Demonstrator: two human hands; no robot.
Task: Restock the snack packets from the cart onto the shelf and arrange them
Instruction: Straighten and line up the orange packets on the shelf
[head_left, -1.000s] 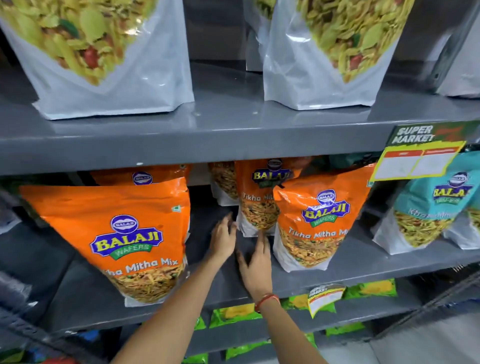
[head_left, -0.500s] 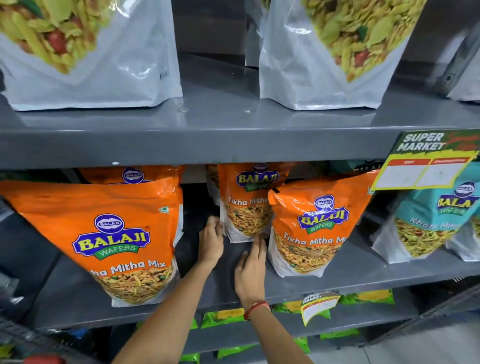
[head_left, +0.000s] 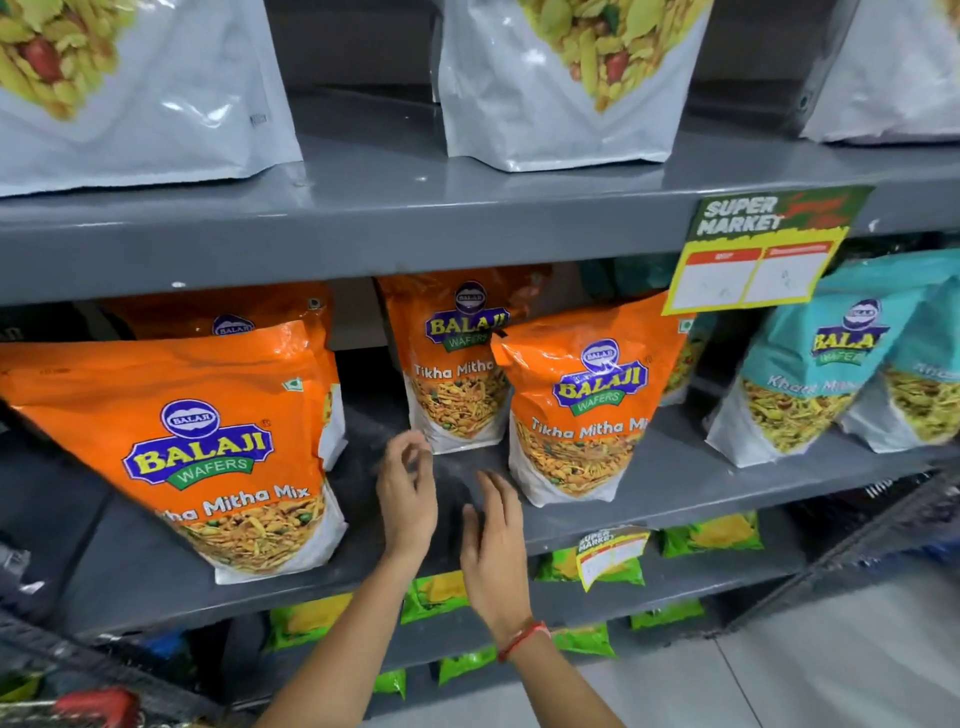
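Orange Balaji Tikha Mitha Mix packets stand on the grey middle shelf (head_left: 675, 488): a large one at the left (head_left: 208, 447), one further back in the middle (head_left: 452, 374) and one at the front right of it (head_left: 582, 410). My left hand (head_left: 408, 493) hovers in the gap between them, fingers loosely curled, holding nothing. My right hand (head_left: 491, 545), with a red thread on the wrist, is beside it with fingers apart, just left of the front right packet and not touching it. A corner of the cart (head_left: 78, 696) shows at the bottom left.
Teal Balaji packets (head_left: 810, 374) stand at the right of the same shelf. White pouches (head_left: 561, 93) sit on the shelf above, whose edge carries a price tag (head_left: 753, 260). Green packets (head_left: 711, 535) lie on the lower shelves. Grey floor is at the bottom right.
Both hands have drawn back from the middle packet toward the shelf's front edge. The left hand's fingers have curled. The packets have not visibly moved.
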